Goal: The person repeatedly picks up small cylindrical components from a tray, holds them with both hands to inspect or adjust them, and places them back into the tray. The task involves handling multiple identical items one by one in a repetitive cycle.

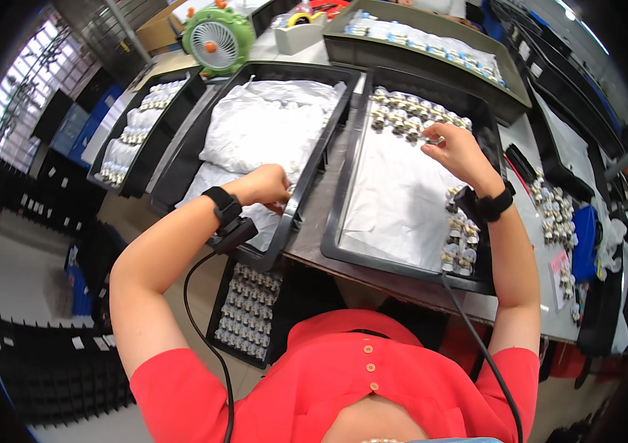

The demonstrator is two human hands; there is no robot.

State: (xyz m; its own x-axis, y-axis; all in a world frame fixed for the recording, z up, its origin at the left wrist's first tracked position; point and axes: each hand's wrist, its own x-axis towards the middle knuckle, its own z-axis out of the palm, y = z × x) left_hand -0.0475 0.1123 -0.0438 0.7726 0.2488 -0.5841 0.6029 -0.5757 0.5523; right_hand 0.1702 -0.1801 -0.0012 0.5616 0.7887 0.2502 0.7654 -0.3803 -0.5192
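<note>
At 10 o'clock, a narrow tray (166,124) holds rows of small parts between white sheets. At 11, near the far edge, stands a green fan (218,40). Down at 7, a low tray (236,356) full of parts sits below the desk (317,214). The middle tray (263,260), toward 11, is lined with a rumpled white cloth (266,125). Over its right rim, at 10 from centre, is the left hand (263,184), fingers curled; I cannot tell whether its grip is on anything. A tape dispenser (299,37) stands at 12.

The right tray (388,266), toward 2, has a white sheet (395,199) inside. Its parts (402,118) form rows at 1 and a column at 3, along the right wall. Beyond it, at 1, is a green tray (402,63). At 2, the right hand (455,150) reaches just beside the rows, thumb and fingertips pinching a small part, mostly hidden. Out at 3 are loose parts (556,214) and a blue box (585,232).
</note>
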